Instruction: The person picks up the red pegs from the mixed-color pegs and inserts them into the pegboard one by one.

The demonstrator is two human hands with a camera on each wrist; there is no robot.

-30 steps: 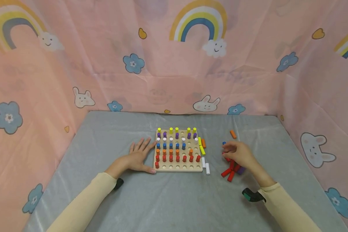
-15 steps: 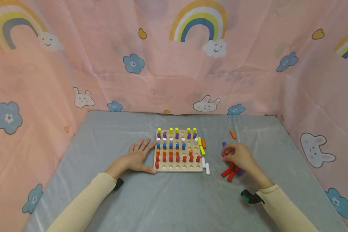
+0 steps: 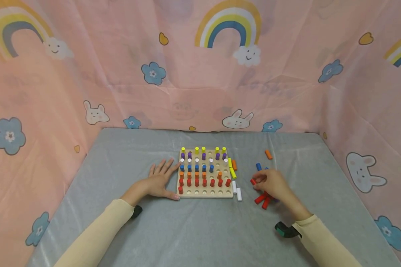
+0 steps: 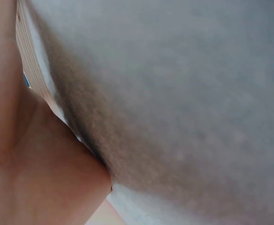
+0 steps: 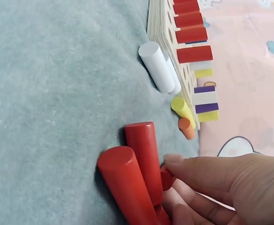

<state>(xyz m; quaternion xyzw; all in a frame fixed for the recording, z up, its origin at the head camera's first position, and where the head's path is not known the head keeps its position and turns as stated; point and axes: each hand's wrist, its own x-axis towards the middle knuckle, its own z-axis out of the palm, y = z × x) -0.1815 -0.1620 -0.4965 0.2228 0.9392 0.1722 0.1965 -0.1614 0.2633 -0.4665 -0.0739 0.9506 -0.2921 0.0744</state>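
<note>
Along the board's [image 3: 200, 194] nine o'clock side, the left hand [image 3: 158, 183] lay spread wide against the edge, likely to steady it. At three o'clock, the right hand [image 3: 272, 183] pinched a red peg [image 3: 253, 181], perhaps for fine control. Coloured pegs [image 3: 204, 168] filled many holes [image 3: 204, 192]; the six o'clock row held just one.

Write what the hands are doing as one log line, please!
left hand: spread beside pegboard | right hand: pinches red peg | two white pegs: loose beside pegboard
</note>
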